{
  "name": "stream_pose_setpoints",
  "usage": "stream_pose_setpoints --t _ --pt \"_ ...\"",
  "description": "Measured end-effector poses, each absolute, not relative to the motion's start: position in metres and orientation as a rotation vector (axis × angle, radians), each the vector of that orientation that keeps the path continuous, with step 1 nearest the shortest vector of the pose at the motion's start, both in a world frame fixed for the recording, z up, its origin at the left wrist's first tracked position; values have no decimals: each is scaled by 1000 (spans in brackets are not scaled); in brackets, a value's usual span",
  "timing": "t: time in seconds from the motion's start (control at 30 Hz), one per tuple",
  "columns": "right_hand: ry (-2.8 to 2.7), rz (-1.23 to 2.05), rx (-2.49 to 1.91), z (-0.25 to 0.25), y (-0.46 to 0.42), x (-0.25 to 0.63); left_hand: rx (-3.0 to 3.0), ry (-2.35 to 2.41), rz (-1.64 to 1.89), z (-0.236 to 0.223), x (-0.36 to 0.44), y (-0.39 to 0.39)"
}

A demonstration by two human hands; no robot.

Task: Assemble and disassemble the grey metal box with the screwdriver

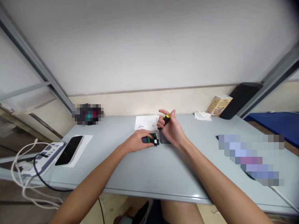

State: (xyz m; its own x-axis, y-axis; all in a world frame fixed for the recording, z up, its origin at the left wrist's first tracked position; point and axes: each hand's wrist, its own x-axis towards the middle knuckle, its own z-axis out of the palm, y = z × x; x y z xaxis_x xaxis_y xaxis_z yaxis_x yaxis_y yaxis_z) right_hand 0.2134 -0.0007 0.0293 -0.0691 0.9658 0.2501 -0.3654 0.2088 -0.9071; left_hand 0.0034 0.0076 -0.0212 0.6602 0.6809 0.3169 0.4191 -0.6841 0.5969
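Note:
In the head view my left hand is closed around a small opened black electronic device, pressing it to the table. A green circuit board shows inside its casing. My right hand grips a screwdriver with a black handle and a yellow end, its shaft slanting down towards the device. Whether the tip touches a screw is too small to tell. Under my right hand lies a dark grey flat object, mostly hidden. Behind my hands is a white sheet of paper with several tiny dark pieces on it.
A phone and a white power strip with tangled cables occupy the left side of the grey table. A crumpled tissue, a yellow carton and a black cylinder stand back right. Blurred items lie at both sides.

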Motion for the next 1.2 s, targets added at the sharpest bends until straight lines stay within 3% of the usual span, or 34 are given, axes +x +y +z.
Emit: stream_pose_setpoints --t 1.2 --pt "-790 1620 -451 31 0 224 2432 816 781 -23 3 9"
